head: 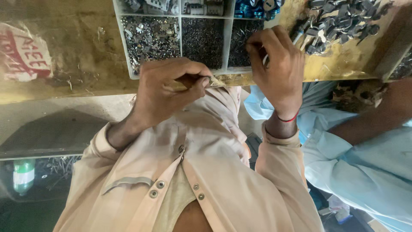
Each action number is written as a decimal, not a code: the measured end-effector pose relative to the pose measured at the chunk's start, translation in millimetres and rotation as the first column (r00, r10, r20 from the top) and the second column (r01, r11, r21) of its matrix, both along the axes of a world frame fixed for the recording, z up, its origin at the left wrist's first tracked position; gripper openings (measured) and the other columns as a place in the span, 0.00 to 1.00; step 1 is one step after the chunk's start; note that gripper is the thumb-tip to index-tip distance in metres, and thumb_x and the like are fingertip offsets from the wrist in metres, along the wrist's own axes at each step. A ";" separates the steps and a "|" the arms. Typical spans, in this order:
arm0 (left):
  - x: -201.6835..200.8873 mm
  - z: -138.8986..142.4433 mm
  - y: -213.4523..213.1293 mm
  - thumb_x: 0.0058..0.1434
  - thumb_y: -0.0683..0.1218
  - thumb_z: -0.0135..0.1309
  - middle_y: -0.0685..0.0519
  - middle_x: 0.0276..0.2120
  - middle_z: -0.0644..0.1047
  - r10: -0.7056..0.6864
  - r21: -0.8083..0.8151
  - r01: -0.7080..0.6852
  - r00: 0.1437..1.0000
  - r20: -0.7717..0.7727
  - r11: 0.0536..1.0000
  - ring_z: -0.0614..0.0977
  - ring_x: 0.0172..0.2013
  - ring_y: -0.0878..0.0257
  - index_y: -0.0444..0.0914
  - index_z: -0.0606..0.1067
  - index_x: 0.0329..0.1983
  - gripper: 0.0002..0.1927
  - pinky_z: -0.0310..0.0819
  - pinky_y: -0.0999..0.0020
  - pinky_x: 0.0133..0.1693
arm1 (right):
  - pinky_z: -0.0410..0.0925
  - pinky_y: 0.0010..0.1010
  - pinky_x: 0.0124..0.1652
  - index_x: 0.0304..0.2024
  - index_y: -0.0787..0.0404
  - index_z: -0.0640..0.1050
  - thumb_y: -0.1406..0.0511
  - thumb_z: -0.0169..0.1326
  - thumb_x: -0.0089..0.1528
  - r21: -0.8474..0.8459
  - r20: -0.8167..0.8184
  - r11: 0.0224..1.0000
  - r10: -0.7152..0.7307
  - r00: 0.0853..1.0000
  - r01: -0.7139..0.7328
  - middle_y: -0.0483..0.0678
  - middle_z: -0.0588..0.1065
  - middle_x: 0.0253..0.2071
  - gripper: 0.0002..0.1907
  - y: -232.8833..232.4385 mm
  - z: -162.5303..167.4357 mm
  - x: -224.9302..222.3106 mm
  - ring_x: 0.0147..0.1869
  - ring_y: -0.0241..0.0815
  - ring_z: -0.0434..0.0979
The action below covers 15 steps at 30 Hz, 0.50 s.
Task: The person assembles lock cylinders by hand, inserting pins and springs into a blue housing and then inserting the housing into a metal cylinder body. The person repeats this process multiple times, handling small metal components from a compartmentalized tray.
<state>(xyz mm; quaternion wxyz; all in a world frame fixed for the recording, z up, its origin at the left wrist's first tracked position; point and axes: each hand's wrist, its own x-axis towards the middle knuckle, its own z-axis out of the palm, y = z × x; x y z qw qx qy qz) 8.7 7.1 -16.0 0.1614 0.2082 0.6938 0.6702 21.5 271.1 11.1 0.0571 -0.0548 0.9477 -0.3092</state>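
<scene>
The left hand [169, 88] is curled into a narrow pinch at the near edge of the worn wooden workbench [64, 56], thumb and forefinger closed on a small pale metal piece [213, 80] whose tip pokes out toward the right hand; it is too small to tell what it is. Its long axis runs roughly level, along the bench edge. Just to the right of that pinch and a little farther off, the right hand [277, 66], with a red thread at the wrist, reaches over the rim of the white plastic compartment tray [124, 47]. Its fingers are bunched around a thin pale sliver over the tray's right-hand cell of dark fine parts [240, 43]; whether they grip it firmly I cannot tell. The right hand is nearer the tray's parts.

Beyond the grip the other cells hold small grey metal bits [150, 38]. Farther right lies a loose heap of dark metal pieces [339, 21]. A neighbouring person's light-blue sleeve [365, 163] sits to the right, and a green bottle [23, 174] stands low on the left.
</scene>
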 end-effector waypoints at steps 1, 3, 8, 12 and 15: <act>1.0 0.0 1.0 0.65 0.34 0.63 0.48 0.39 0.83 0.003 -0.037 -0.004 1.000 -0.024 0.999 0.86 0.36 0.66 0.33 0.80 0.47 0.08 0.84 0.73 0.38 | 0.71 0.34 0.36 0.46 0.66 0.74 0.76 0.58 0.70 -0.059 0.019 0.997 -0.043 0.999 0.045 0.52 0.75 0.44 0.06 0.8 -1.7 0.4 0.40 0.48 0.81; 0.2 -0.9 3.6 0.67 0.34 0.62 0.48 0.42 0.83 0.000 0.027 0.001 0.999 -0.036 1.000 0.86 0.40 0.66 0.33 0.79 0.49 0.09 0.87 0.72 0.43 | 0.72 0.33 0.41 0.45 0.68 0.72 0.78 0.56 0.69 -0.111 0.026 0.993 -0.026 0.999 0.029 0.52 0.76 0.42 0.06 2.4 -5.1 0.4 0.41 0.46 0.82; -4.5 3.5 3.6 0.66 0.33 0.62 0.49 0.42 0.82 0.026 0.033 -0.024 0.999 -0.038 0.999 0.86 0.40 0.66 0.34 0.80 0.49 0.10 0.85 0.74 0.43 | 0.73 0.30 0.42 0.43 0.70 0.75 0.79 0.59 0.67 -0.157 -0.004 0.987 -0.046 0.999 0.045 0.53 0.77 0.43 0.06 3.6 -9.7 1.7 0.43 0.44 0.82; -5.1 11.5 2.7 0.67 0.33 0.62 0.50 0.41 0.82 0.058 0.004 -0.058 0.996 0.060 0.998 0.85 0.39 0.68 0.33 0.80 0.48 0.08 0.84 0.76 0.41 | 0.71 0.28 0.39 0.45 0.70 0.79 0.79 0.59 0.67 -0.192 0.053 0.969 -0.149 0.987 0.156 0.52 0.77 0.42 0.05 1.9 -10.5 4.1 0.39 0.38 0.82; -4.3 13.9 5.4 0.66 0.33 0.62 0.51 0.40 0.82 0.090 -0.014 -0.089 0.992 0.086 0.996 0.85 0.38 0.69 0.32 0.80 0.46 0.07 0.83 0.77 0.40 | 0.71 0.25 0.38 0.46 0.69 0.80 0.79 0.59 0.69 -0.224 0.051 0.958 -0.170 0.984 0.177 0.50 0.78 0.43 0.05 1.7 -13.7 6.5 0.38 0.34 0.82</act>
